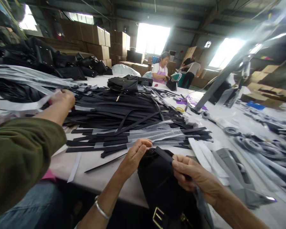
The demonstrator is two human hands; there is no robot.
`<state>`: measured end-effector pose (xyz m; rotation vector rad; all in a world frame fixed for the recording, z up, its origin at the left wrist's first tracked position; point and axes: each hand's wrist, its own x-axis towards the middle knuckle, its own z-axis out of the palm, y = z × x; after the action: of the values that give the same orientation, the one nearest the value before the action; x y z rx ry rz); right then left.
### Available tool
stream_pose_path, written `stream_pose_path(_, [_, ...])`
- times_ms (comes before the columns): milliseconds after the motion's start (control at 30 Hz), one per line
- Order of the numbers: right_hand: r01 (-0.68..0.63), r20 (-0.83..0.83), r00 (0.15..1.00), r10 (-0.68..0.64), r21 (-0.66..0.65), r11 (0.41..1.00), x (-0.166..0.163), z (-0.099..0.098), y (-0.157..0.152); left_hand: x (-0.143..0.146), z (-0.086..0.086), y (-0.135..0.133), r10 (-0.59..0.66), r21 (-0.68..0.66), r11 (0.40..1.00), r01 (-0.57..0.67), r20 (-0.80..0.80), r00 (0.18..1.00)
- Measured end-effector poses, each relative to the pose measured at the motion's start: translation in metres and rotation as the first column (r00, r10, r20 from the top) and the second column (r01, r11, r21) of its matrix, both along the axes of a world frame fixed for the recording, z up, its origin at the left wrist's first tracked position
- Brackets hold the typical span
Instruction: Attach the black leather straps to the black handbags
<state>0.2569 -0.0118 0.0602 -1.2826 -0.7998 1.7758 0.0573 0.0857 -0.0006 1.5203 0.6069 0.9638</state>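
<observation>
A black bag (162, 187) with a brass buckle rests against the table's near edge in front of me. My left hand (134, 156), a bracelet on its wrist, pinches the bag's top edge with closed fingers. My right hand (193, 175) is closed on a black strap (163, 154) that runs from the bag's top. Just beyond my hands lies a pile of black straps (124, 114), some in clear sleeves.
A co-worker's olive-sleeved arm (21, 152) reaches in from the left, its hand (62, 98) on white strips. Finished black bags (124, 83) sit farther back. Grey rings and strips (250, 144) cover the white table (97, 168) at right. Two people work at the far end.
</observation>
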Motion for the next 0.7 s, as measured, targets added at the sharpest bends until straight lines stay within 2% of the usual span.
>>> stream_pose_path(133, [0.022,0.258,0.966,-0.028,0.029,0.999,-0.002,0.0,-0.004,-0.004,-0.004,0.008,-0.146,0.019,0.988,0.154,-0.212,0.966])
stream_pose_path(267, [0.033,0.41,0.91,-0.056,0.063,0.997,-0.004,-0.009,-0.003,-0.006,0.003,0.009,-0.209,0.109,0.965,0.24,-0.238,0.948])
stream_pose_path(467, [0.062,0.38,0.921,-0.082,0.065,0.996,0.01,-0.016,0.007,-0.006,0.01,0.007,-0.208,0.14,0.955,0.262,-0.312,0.927])
stream_pose_path(567, [0.066,0.344,0.935,-0.083,0.061,0.996,0.017,-0.02,0.011,-0.005,0.011,-0.001,-0.149,0.129,0.972,0.196,-0.305,0.941])
stream_pose_path(700, [0.026,0.316,0.947,-0.062,0.118,0.993,0.015,-0.023,0.008,-0.001,0.012,-0.014,-0.086,0.074,0.992,0.103,-0.213,0.973])
